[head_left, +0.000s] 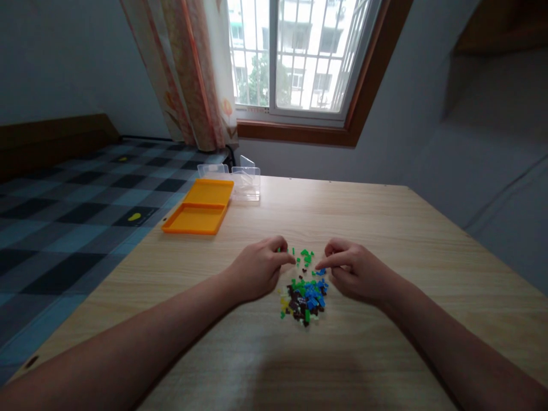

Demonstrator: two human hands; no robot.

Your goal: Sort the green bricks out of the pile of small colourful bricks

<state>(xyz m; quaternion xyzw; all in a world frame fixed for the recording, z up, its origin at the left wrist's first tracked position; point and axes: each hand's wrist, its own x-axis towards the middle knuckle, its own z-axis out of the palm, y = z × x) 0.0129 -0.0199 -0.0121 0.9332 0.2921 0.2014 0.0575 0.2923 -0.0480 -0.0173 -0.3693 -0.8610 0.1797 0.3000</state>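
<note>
A small heap of tiny plastic building pieces (303, 299), blue, green, dark brown and yellow, lies on the wooden tabletop. Just beyond it, loose green pieces (307, 257) are scattered between my two hands. My left hand (261, 267) rests at their left, its thumb stretched toward them and a finger bent above it, with a gap between. Opposite, my right hand (357, 268) has one digit extended near a few blue pieces (321, 272); its other fingers are partly curled. Neither hand visibly holds a piece, though the undersides of both are hidden.
An orange open case (196, 218) lies at the table's left edge. Behind it stand clear plastic boxes (247, 185) with raised lids. A bed with a checked cover (94, 205) adjoins the table (363, 211) on the left; a curtain and barred window are at the back.
</note>
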